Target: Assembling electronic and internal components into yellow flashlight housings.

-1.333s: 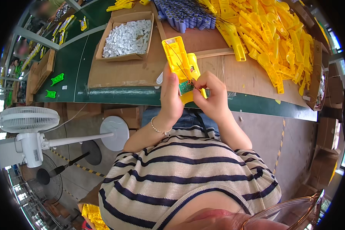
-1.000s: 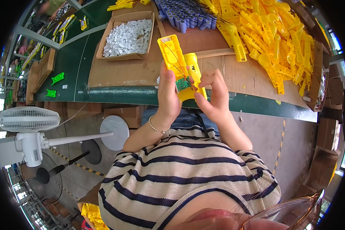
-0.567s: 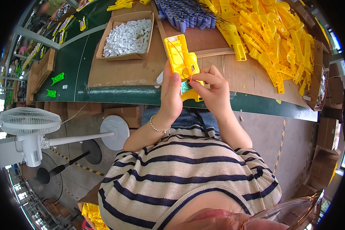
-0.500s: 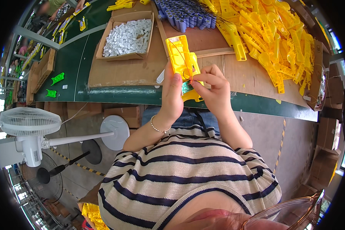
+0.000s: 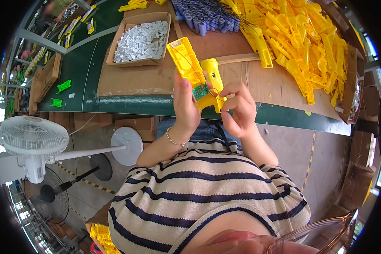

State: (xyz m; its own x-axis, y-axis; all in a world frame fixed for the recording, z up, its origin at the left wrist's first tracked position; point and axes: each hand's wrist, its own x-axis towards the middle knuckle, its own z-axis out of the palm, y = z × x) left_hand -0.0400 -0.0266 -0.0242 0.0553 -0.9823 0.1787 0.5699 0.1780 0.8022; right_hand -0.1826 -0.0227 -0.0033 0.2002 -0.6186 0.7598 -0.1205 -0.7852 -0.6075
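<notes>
My left hand (image 5: 185, 103) is closed around a yellow plastic housing, held up over the front edge of the table. The housing has a long, open tray-like shell (image 5: 184, 60) and a rounded yellow piece (image 5: 212, 73) with a small dark slot. Between them shows a green circuit board (image 5: 200, 91). A thin dark wire (image 5: 216, 94) loops from the board toward my right hand (image 5: 241, 111). The curled fingers of that hand meet the wire beside the housing's lower end; the exact grip is partly hidden.
A cardboard box of small white parts (image 5: 143, 42) stands at the far left of my hands. Purple cylindrical cells (image 5: 205, 16) with dark wires lie at the back. Yellow shells (image 5: 300, 46) are heaped at right. A white fan (image 5: 34, 137) stands at left, near green parts (image 5: 63, 86).
The housing has tilted left, and its rounded piece and circuit board show more. My right hand has shifted slightly down and right, its pinch loosened, while the wire now loops out beside the housing.
</notes>
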